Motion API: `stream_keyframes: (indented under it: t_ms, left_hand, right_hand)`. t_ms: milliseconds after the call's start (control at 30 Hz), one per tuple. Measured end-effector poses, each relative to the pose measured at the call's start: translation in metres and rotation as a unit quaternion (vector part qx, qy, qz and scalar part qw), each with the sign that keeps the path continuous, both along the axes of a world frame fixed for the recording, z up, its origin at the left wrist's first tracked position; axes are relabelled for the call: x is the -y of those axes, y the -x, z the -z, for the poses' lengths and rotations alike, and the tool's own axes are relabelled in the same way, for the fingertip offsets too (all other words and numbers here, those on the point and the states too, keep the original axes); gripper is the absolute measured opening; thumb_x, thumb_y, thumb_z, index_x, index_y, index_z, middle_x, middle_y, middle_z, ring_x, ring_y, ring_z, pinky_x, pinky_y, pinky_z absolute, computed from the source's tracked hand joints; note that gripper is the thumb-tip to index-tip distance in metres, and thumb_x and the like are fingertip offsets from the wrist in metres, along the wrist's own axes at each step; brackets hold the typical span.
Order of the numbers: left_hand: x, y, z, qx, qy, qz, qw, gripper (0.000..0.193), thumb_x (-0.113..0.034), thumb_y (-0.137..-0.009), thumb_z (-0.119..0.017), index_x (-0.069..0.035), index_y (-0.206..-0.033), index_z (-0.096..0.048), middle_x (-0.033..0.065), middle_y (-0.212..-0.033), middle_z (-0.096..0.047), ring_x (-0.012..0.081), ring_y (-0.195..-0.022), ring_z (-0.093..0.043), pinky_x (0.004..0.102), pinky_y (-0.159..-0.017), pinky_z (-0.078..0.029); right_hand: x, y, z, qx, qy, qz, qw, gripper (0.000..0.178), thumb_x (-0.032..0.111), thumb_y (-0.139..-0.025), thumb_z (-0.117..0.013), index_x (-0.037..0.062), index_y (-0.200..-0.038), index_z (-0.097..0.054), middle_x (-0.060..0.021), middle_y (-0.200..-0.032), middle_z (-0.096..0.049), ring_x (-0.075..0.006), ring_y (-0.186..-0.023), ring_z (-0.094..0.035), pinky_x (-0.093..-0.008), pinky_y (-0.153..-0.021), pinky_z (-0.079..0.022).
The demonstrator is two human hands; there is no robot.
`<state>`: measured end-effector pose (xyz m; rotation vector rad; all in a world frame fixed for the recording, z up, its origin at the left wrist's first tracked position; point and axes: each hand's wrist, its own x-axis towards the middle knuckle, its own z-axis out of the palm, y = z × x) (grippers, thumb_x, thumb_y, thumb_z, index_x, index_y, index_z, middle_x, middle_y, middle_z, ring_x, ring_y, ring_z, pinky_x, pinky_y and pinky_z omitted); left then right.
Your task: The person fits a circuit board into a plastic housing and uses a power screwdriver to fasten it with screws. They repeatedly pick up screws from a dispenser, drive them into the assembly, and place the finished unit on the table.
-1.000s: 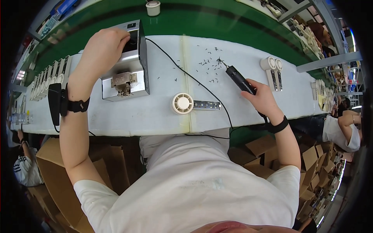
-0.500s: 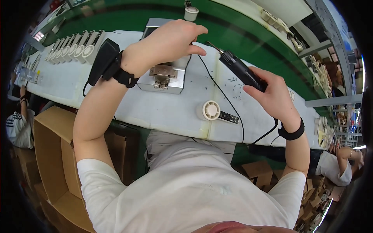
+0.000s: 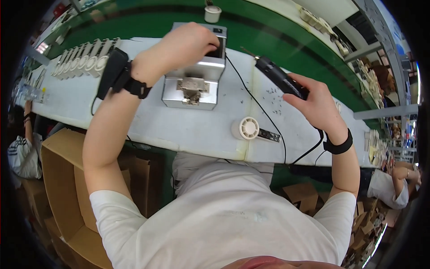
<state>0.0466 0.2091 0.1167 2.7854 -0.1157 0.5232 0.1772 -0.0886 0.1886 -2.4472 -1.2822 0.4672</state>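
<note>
My right hand [image 3: 316,101] is wrapped round a black electric screwdriver [image 3: 280,77], its thin bit pointing up and left. Over the top of a silver metal box [image 3: 186,96], my left hand [image 3: 195,42] has its fingers curled down at a dark opening. Those fingertips are partly hidden, and I cannot make out what they pinch, if anything. A metal bracket-like fitting [image 3: 192,87] sits on the box's near side. Closer to me on the table, a round white vented part [image 3: 247,128] has a dark strip reaching right from it.
Small dark screws [image 3: 274,99] lie scattered right of the box. A row of similar white parts [image 3: 85,62] stands at the left. One white part [image 3: 212,14] is on the green surface behind. A black cord [image 3: 257,103] crosses the table. An open carton [image 3: 62,184] stands lower left.
My left hand has moved left from beyond the box's right edge to its top opening, and its spread fingers have curled. The right hand still holds the screwdriver, nearly in place.
</note>
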Motion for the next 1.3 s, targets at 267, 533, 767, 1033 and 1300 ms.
stream_keyframes:
  t_ms: [267, 533, 767, 1033, 1300]
  left_hand:
    - [0.009, -0.005, -0.018, -0.060, -0.018, -0.041, 0.997, 0.015, -0.012, -0.090, -0.065, 0.001, -0.095, -0.071, 0.0169, -0.090, -0.070, 0.0368, -0.083, -0.064, 0.0404, -0.075, -0.053]
    - [0.011, 0.013, -0.019, 0.015, -0.040, -0.079, 0.996, 0.017, -0.015, -0.090, -0.064, -0.003, -0.101, -0.072, 0.0161, -0.095, -0.070, 0.0364, -0.086, -0.066, 0.0422, -0.076, -0.053]
    - [0.003, 0.072, -0.007, 0.239, 0.154, -0.256, 0.924, 0.018, -0.013, -0.092, -0.063, -0.004, -0.106, -0.069, 0.0140, -0.100, -0.071, 0.0327, -0.090, -0.068, 0.0408, -0.078, -0.053]
    - [-0.119, 0.164, 0.093, 0.022, -0.142, -0.545, 0.826, 0.051, -0.025, -0.084, -0.073, -0.001, -0.128, -0.059, 0.0202, -0.126, -0.061, 0.0353, -0.108, -0.059, 0.0447, -0.093, -0.049]
    - [-0.139, 0.164, 0.093, -0.037, -0.113, -0.556, 0.823, 0.060, -0.023, -0.078, -0.073, 0.001, -0.130, -0.057, 0.0219, -0.125, -0.059, 0.0402, -0.116, -0.056, 0.0461, -0.098, -0.047]
  right_hand:
    - [0.102, -0.009, 0.073, -0.030, 0.040, 0.125, 0.991, 0.047, 0.015, -0.080, -0.076, -0.0034, -0.121, -0.064, -0.0149, -0.086, -0.068, -0.0177, -0.070, -0.059, -0.0303, -0.069, -0.050]
    - [0.120, -0.010, 0.096, -0.045, 0.031, 0.106, 0.993, 0.044, 0.017, -0.080, -0.074, -0.0006, -0.119, -0.065, -0.0179, -0.084, -0.067, -0.0245, -0.068, -0.059, -0.0334, -0.067, -0.049]
    - [0.146, -0.038, 0.117, -0.070, -0.001, 0.156, 0.985, 0.049, 0.015, -0.082, -0.073, -0.0038, -0.125, -0.062, -0.0092, -0.082, -0.066, -0.0135, -0.068, -0.055, -0.0295, -0.062, -0.046]
    - [0.134, -0.034, 0.109, -0.086, 0.010, 0.180, 0.980, 0.054, 0.015, -0.080, -0.075, -0.0056, -0.127, -0.060, -0.0131, -0.084, -0.068, -0.0160, -0.069, -0.057, -0.0299, -0.065, -0.049]
    - [0.134, -0.032, 0.126, -0.090, -0.002, 0.191, 0.977, 0.054, 0.013, -0.080, -0.074, -0.0038, -0.129, -0.060, -0.0102, -0.087, -0.067, -0.0148, -0.072, -0.057, -0.0294, -0.068, -0.049]
